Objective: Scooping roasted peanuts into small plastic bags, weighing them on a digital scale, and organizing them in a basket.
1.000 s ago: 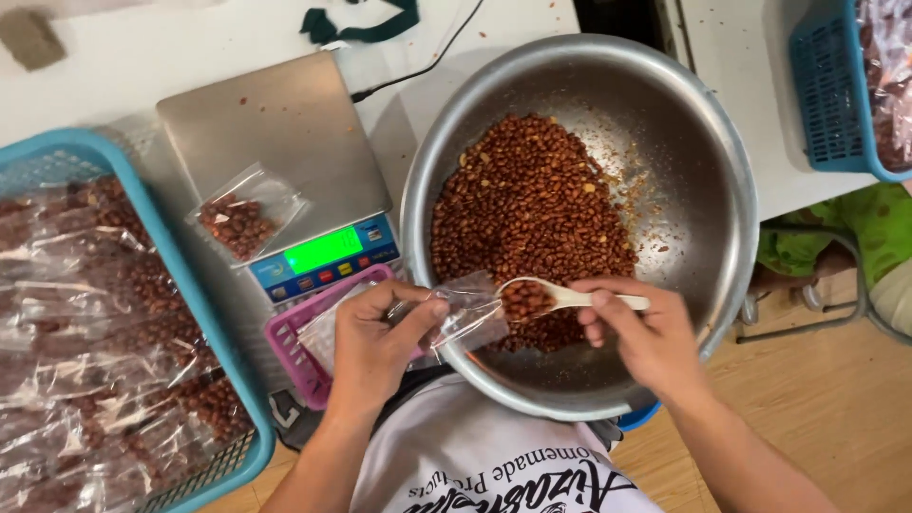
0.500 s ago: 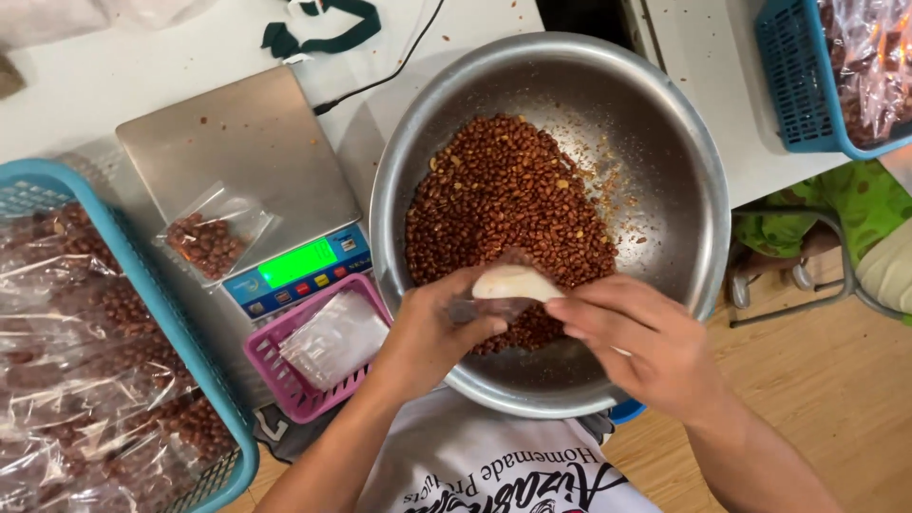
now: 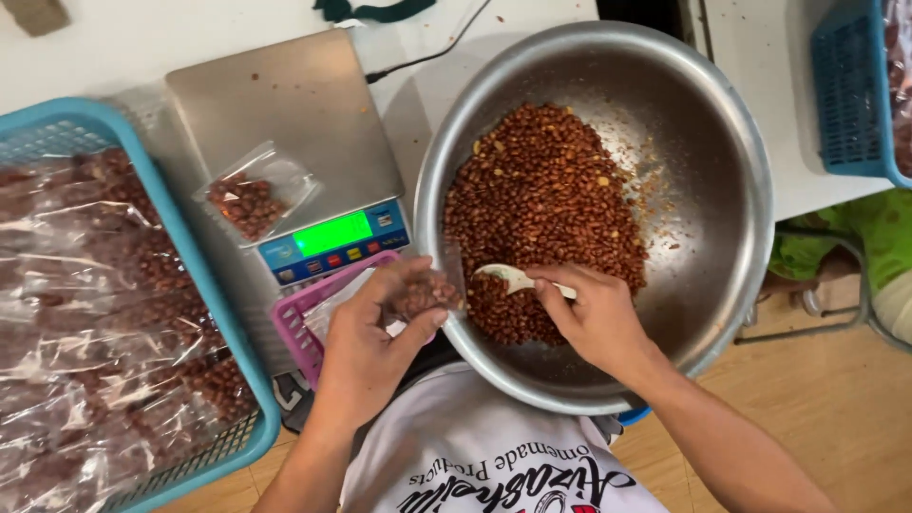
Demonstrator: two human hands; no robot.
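Left hand [image 3: 366, 347] fingers pinch a small peanut bag [image 3: 425, 292]; right hand [image 3: 594, 318] fingers grip a white spoon [image 3: 508, 277].

A flat steel digital scale [image 3: 285, 123] with a glowing green display sits on the white table [image 3: 114, 47]; a small clear bag of red-brown nuts [image 3: 253, 196] lies on its platform. A blue plastic basket [image 3: 204, 275] at the left is piled with filled clear bags [image 3: 85, 313]. Another blue basket [image 3: 850, 95] stands at the far right, and a dark cable [image 3: 427, 52] runs behind the scale.
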